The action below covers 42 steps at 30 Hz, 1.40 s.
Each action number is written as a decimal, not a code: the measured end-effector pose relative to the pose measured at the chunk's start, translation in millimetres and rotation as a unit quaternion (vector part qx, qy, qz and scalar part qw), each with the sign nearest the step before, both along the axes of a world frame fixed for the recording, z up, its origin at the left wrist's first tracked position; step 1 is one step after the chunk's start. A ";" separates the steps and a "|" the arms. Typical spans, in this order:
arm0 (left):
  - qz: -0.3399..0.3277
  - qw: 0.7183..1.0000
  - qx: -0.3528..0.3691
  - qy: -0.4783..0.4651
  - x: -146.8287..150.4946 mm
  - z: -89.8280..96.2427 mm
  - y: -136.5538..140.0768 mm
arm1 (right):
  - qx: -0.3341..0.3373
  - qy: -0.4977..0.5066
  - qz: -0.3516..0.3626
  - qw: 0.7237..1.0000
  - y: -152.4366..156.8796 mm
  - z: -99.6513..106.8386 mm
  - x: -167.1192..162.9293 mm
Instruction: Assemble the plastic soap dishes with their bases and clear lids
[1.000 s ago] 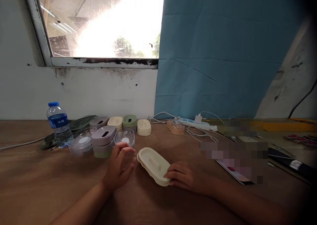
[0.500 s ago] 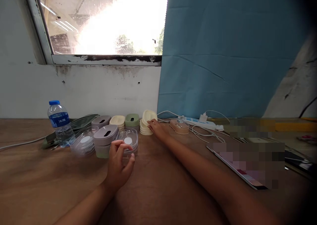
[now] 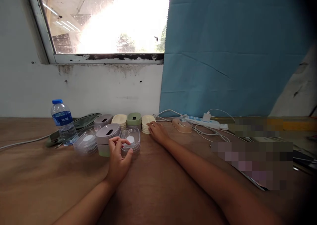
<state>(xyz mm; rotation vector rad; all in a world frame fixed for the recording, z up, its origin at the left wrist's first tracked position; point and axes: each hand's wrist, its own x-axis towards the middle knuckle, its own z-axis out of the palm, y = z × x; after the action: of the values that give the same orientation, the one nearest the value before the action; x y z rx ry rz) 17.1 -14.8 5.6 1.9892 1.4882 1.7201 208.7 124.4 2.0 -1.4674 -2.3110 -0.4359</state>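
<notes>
My right hand (image 3: 158, 131) touches the right front of a stack of cream plastic lids (image 3: 148, 119), its fingers stretched out over the edge. The top lid lies level on the stack. My left hand (image 3: 120, 155) hangs in front of clear plastic lids (image 3: 130, 135) with round white labels, fingers loosely curled and apart, nothing in them. Left of those stands a lilac container (image 3: 108, 134) with a dark slot in its top, stacked on others. Behind are a second cream stack (image 3: 119, 119), a green slotted container (image 3: 134, 118) and another lilac one (image 3: 103, 119).
More clear lids (image 3: 86, 139) and a water bottle (image 3: 63, 122) stand at the left by a dark green pouch (image 3: 84, 121). A peach-coloured case (image 3: 182, 125), a power strip (image 3: 201, 121) and white cables lie to the right. A partly blurred-out device (image 3: 250, 178) is farther right.
The top cream lid, tilted up before, now lies flat on its stack, with my right hand still at its edge. My left hand has hardly moved. The view has shifted slightly.
</notes>
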 end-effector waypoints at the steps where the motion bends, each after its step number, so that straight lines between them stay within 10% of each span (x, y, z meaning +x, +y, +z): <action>1: 0.001 1.000 -0.001 0.001 -0.3 -0.1 0.4 | 0.003 0.006 -0.001 1.000 -0.2 -0.4 -0.1; 11: 0.000 1.000 -0.004 0.007 -0.6 0.5 0.0 | 0.067 0.131 -0.146 0.978 25.3 11.4 58.5; 20: -0.026 0.998 0.003 0.055 -0.5 -0.4 0.4 | 0.000 0.212 -0.319 0.924 41.1 -21.5 149.4; 35: -0.066 0.996 -0.009 0.065 -2.8 4.1 3.3 | 0.058 0.416 -0.185 0.888 -4.7 -20.0 118.6; 42: -0.170 0.979 0.034 0.108 -3.6 7.5 -6.0 | -0.178 0.437 0.088 0.877 -112.8 -26.3 99.0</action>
<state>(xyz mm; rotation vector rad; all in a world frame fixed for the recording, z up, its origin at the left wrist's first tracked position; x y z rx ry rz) 13.5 -20.8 13.1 2.3637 1.0676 1.4717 307.7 11.6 -24.4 -1.2039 -1.7685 0.6302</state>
